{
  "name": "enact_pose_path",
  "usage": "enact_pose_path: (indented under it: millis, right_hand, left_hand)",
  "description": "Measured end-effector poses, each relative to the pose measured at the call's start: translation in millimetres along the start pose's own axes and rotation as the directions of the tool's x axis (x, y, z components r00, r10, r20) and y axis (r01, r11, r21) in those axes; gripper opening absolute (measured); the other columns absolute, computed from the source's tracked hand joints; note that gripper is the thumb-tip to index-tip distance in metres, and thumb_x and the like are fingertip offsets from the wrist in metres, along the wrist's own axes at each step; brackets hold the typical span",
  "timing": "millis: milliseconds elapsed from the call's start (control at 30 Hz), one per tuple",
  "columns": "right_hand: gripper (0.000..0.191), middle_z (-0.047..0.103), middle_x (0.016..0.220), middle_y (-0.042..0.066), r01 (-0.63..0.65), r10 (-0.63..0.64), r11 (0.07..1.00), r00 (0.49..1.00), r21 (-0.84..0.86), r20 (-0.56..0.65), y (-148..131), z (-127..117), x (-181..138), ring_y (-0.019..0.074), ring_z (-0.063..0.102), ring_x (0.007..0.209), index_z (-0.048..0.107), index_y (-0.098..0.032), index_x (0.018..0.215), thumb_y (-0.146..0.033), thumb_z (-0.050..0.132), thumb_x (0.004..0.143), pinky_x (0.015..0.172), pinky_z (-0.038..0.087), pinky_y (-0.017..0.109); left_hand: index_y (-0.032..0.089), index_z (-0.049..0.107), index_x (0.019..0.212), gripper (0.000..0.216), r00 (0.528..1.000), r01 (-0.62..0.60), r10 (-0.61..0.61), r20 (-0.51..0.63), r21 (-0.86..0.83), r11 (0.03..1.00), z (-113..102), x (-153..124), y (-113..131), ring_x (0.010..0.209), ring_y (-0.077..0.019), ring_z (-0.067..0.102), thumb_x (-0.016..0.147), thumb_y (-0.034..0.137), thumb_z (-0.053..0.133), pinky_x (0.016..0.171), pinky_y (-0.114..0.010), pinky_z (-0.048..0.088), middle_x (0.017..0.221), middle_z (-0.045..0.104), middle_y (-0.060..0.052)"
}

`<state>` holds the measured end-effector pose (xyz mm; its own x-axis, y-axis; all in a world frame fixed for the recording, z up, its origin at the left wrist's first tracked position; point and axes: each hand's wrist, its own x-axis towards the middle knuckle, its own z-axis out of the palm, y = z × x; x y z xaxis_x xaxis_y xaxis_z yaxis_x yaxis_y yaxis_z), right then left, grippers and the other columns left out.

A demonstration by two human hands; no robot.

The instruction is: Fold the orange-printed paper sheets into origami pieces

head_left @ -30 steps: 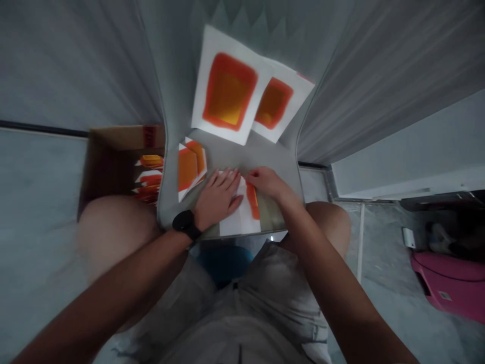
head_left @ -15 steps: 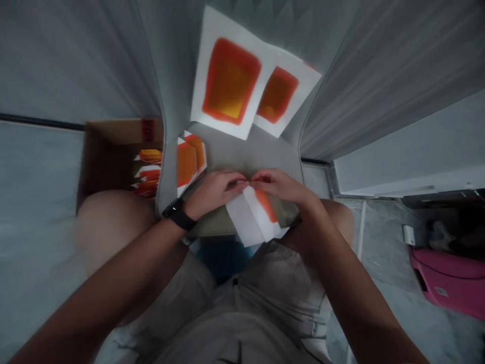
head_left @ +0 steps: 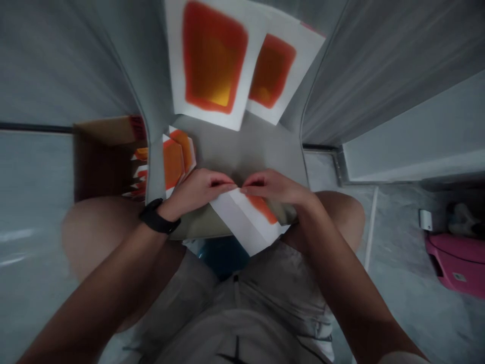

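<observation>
My left hand (head_left: 200, 189) and my right hand (head_left: 271, 186) pinch the top edge of a folded paper sheet (head_left: 242, 225), their fingertips almost meeting. White on most of its surface, the sheet has an orange patch near my right hand and a crease down its length. It hangs tilted over the front edge of the grey chair seat (head_left: 223, 151). Beside my left hand lie folded orange-and-white paper pieces (head_left: 173, 159), overlapping one another. Larger white sheets with orange printed blocks (head_left: 214, 60) lean against the chair back.
Left of the chair, an open cardboard box (head_left: 106, 131) holds several orange-and-white folded pieces. Under the seat's front edge something blue (head_left: 223, 255) shows between my knees. A pink case (head_left: 460, 268) with a cable lies on the floor at right.
The view has shifted, so the chair and large sheets sit higher and further left. Both hands keep their pinch on the folded sheet, which now shows more of its white face.
</observation>
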<state>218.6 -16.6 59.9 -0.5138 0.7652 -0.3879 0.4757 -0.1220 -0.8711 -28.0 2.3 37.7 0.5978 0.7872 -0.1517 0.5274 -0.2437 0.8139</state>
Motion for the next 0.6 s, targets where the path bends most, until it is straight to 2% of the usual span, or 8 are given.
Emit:
enact_pose_path:
  millis: [200,367,467,600]
  right_hand:
    - [0.032,0.067,0.079,0.001,-0.024,0.023,0.998,0.999,-0.049,-0.023,3.8,-0.9,3.2,0.0138,0.054,0.072,0.078,-0.018,0.091,-0.048,0.065,0.090,0.064,0.038,0.027]
    - [0.035,0.067,0.080,0.000,-0.017,0.014,0.995,0.999,-0.099,-0.029,6.3,-5.2,5.2,0.0143,0.053,0.073,0.077,-0.019,0.090,-0.052,0.063,0.093,0.063,0.038,0.026]
    - [0.037,0.067,0.079,0.000,-0.018,0.019,0.997,1.000,-0.081,0.011,6.6,-7.3,5.7,0.0142,0.054,0.072,0.077,-0.019,0.091,-0.054,0.066,0.091,0.062,0.038,0.026]
    - [0.039,0.066,0.077,0.000,-0.019,0.019,0.999,1.000,-0.028,0.003,7.6,-7.0,5.6,0.0137,0.053,0.071,0.077,-0.018,0.087,-0.056,0.066,0.090,0.064,0.039,0.027]
  left_hand:
    - [0.029,0.083,0.101,0.035,0.999,-0.001,-0.002,0.043,0.075,0.997,-1.1,4.0,1.4,0.081,-0.0156,0.070,0.096,0.058,0.064,0.069,-0.026,0.046,0.094,0.081,0.002]
    - [0.024,0.082,0.091,0.036,1.000,-0.010,0.011,0.017,-0.021,1.000,1.0,6.2,0.2,0.078,-0.0155,0.068,0.094,0.057,0.067,0.065,-0.025,0.045,0.088,0.080,-0.001]
    - [0.021,0.081,0.086,0.040,1.000,0.008,-0.008,-0.005,-0.071,0.997,1.7,4.3,-1.3,0.071,-0.0141,0.063,0.092,0.059,0.069,0.061,-0.025,0.042,0.080,0.077,-0.001]
    - [0.020,0.079,0.083,0.043,0.999,0.033,-0.036,-0.031,-0.093,0.995,3.3,2.7,-1.9,0.067,-0.0128,0.059,0.091,0.061,0.068,0.057,-0.025,0.039,0.074,0.073,0.000]
